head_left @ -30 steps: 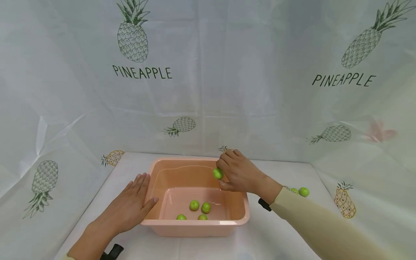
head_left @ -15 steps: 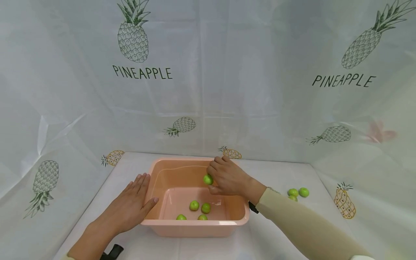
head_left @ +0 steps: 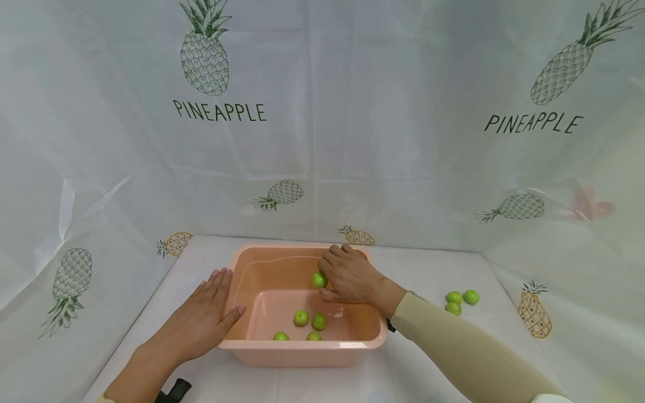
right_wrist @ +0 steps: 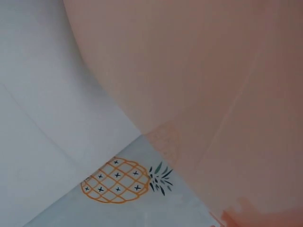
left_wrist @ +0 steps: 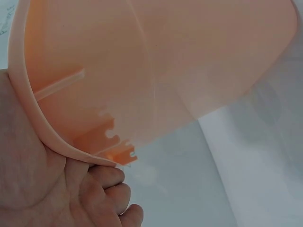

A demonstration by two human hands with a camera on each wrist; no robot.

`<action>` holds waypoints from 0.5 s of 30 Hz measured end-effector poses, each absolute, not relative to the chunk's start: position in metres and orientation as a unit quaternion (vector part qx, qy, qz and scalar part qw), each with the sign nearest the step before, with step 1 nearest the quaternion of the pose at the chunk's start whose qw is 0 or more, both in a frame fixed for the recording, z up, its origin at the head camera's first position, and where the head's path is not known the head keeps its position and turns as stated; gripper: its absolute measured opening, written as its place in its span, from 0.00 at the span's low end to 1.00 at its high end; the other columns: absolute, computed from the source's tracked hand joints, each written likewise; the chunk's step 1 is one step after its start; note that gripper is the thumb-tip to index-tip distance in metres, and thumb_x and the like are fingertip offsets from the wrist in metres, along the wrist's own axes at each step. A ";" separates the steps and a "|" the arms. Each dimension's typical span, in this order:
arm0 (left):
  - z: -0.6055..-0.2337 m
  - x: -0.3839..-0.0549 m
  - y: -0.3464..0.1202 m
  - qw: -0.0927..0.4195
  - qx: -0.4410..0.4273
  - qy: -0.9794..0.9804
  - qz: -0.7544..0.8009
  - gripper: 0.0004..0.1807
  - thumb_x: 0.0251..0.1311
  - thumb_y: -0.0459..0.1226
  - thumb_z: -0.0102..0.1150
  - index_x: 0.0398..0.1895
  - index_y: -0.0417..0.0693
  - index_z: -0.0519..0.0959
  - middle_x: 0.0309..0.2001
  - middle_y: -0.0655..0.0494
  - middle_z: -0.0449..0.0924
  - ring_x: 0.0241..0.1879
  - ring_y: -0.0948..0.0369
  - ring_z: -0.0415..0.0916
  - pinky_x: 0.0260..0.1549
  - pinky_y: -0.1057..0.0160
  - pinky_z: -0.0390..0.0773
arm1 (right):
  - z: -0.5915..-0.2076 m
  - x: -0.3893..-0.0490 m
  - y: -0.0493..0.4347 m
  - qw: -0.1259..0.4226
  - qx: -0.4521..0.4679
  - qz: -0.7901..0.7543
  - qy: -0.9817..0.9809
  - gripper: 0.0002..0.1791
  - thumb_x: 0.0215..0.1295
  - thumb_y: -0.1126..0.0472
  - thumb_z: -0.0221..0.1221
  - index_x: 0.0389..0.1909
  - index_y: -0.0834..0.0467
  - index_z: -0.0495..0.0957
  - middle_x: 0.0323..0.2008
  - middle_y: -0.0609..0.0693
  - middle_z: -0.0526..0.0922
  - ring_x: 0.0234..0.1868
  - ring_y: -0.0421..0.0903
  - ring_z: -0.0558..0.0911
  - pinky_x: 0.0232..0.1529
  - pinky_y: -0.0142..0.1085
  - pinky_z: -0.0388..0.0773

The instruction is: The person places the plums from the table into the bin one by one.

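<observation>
A peach-coloured plastic basin (head_left: 297, 355) stands in the middle of the table in the head view. My right hand (head_left: 351, 275) reaches over its right side and pinches a small round green fruit (head_left: 319, 279) above the basin floor. Several like it, including one green fruit (head_left: 300, 318), lie inside; the front wall partly hides two of them. My left hand (head_left: 204, 309) rests against the basin's left rim, fingers straight and thumb over the edge. In the left wrist view the palm (left_wrist: 38, 175) touches the rim (left_wrist: 34, 106). The right wrist view shows the basin's outer wall (right_wrist: 189, 71), not the hand.
Three more green fruits (head_left: 454, 308) sit in a cluster on the white tabletop (head_left: 428, 364), right of the basin. A pale sheet printed with pineapples (head_left: 284, 192) hangs behind the table and at both sides.
My right hand has moved left and slightly down over the basin with the green fruit, slowing lately. Its arm has uncovered the cluster on the right. My left hand keeps its place.
</observation>
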State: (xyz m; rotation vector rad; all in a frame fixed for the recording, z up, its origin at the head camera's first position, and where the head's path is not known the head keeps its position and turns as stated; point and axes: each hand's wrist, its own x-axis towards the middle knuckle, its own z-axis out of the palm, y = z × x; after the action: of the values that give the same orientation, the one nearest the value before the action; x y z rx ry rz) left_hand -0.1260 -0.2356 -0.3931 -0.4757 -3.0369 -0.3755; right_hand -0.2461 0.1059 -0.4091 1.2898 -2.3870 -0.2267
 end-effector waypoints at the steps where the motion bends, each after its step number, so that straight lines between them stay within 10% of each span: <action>1: -0.393 -0.126 -0.236 0.023 -0.154 -0.980 -0.122 0.48 0.80 0.59 0.47 0.81 0.26 0.53 0.82 0.31 0.52 0.81 0.34 0.50 0.77 0.33 0.58 | -0.409 -0.246 0.106 0.208 0.462 -0.082 -0.858 0.19 0.69 0.39 0.58 0.38 0.51 0.77 0.34 0.44 0.74 0.37 0.45 0.69 0.40 0.38 0.67; 15: -0.393 -0.127 -0.236 0.025 -0.157 -0.980 -0.123 0.48 0.80 0.59 0.47 0.81 0.26 0.53 0.82 0.31 0.53 0.81 0.34 0.50 0.77 0.33 0.58 | -0.409 -0.245 0.106 0.211 0.457 -0.080 -0.860 0.20 0.71 0.39 0.57 0.39 0.53 0.77 0.34 0.45 0.74 0.37 0.46 0.70 0.41 0.38 0.69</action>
State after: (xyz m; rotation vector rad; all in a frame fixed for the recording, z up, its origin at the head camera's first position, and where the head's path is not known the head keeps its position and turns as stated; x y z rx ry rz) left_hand -0.1265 -0.2363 -0.3935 -0.4855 -3.0300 -0.3800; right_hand -0.2455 0.1061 -0.4090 1.2706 -2.3897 -0.2216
